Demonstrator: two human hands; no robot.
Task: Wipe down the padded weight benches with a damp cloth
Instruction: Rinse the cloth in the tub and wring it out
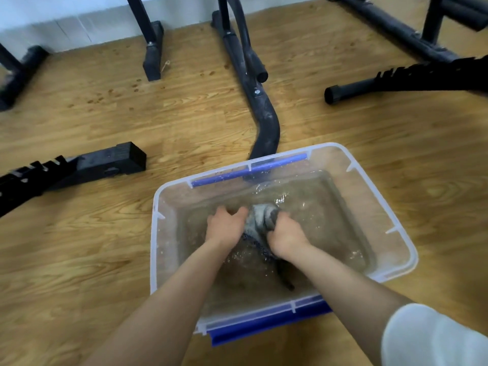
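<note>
Grey cloth [260, 216] between left hand [224, 225], right hand [286, 235]

Grey cloth [260, 215] in clear tub [401, 249] (blue handles [248, 171]); black frames [261, 112], wood-grain floor [79, 247].

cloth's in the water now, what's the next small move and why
Probably lift the cloth just above the water and wring it over the tub. The left hand and right hand grip it side by side, it sits soaked in the water, and the task wants it damp, not dripping.
</note>
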